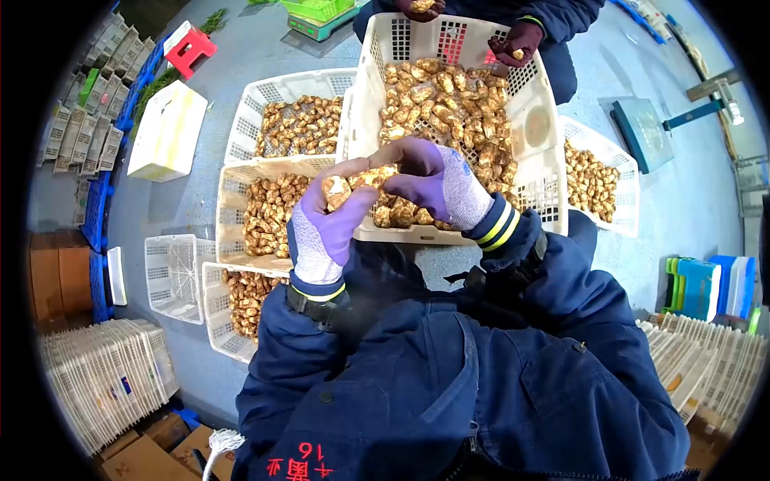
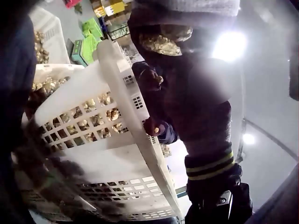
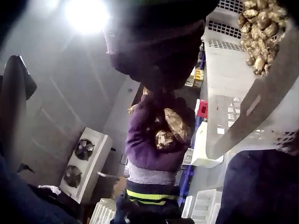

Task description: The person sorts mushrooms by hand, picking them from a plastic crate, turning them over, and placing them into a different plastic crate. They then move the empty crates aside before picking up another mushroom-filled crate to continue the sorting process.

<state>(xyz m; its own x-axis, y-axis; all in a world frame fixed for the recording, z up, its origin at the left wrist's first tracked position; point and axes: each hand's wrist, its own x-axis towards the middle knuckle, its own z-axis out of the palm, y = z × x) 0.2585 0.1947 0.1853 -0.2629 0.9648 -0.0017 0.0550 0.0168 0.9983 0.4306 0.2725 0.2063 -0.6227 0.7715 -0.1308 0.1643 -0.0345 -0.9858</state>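
Observation:
In the head view both hands wear purple-and-grey gloves and meet over the near end of a large white crate (image 1: 533, 172) of brown, knobbly mushrooms (image 1: 449, 104). My left hand (image 1: 341, 224) holds a pale-ended mushroom (image 1: 336, 192) against its palm. From the right, the fingers and thumb of my right hand (image 1: 437, 180) pinch a longer mushroom (image 1: 375, 175), which bridges the gap between the hands. The right wrist view looks onto the left palm, where a long mushroom (image 3: 176, 123) and a rounder one (image 3: 164, 140) lie in the curled fingers.
Smaller white crates of mushrooms (image 1: 301, 120) line the left side, and another (image 1: 593, 180) stands at right. Across the large crate, a second person's dark-gloved hand (image 1: 517, 44) holds a small piece. A white box (image 1: 168, 132) and red stool (image 1: 190, 50) are farther left.

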